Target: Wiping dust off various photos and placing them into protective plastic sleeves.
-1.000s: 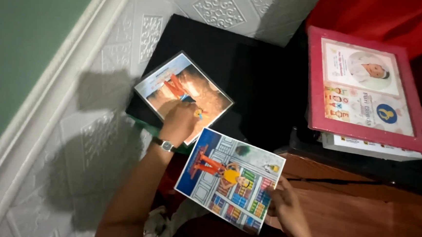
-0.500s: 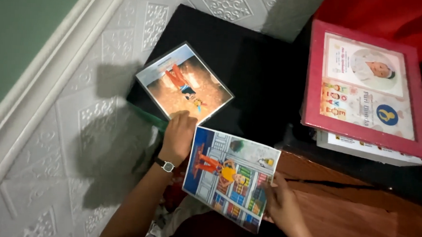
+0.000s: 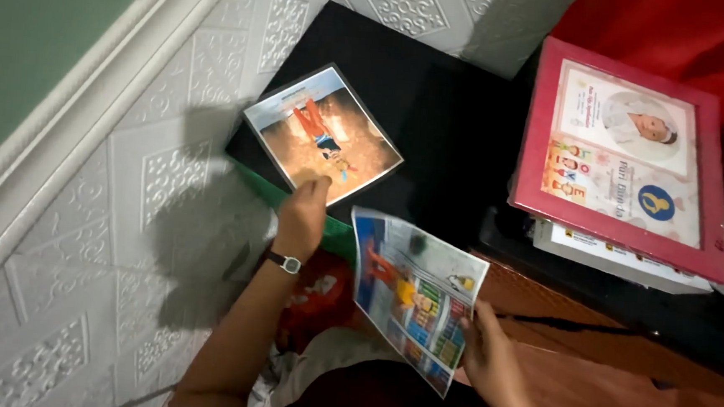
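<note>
My left hand [image 3: 302, 217], with a watch on its wrist, touches the near edge of a glossy picture card [image 3: 322, 137] that lies on a black flat box [image 3: 419, 98]. Its fingers are curled at the card's lower corner; whether they grip it I cannot tell. My right hand [image 3: 487, 354] holds a second colourful picture sheet [image 3: 415, 295] by its right edge, tilted up off the surface. The sheet shows an orange and yellow figure in front of coloured shelves.
A pink framed board [image 3: 625, 152] rests on a stack of white books at the right, over a red cloth [image 3: 682, 30]. A brown wooden surface [image 3: 610, 386] lies below it. White embossed wall panels [image 3: 127, 214] and a green wall are at the left.
My left hand slid back from the middle of the card to its near edge. My right hand turned the sheet more upright and shifted it a little right.
</note>
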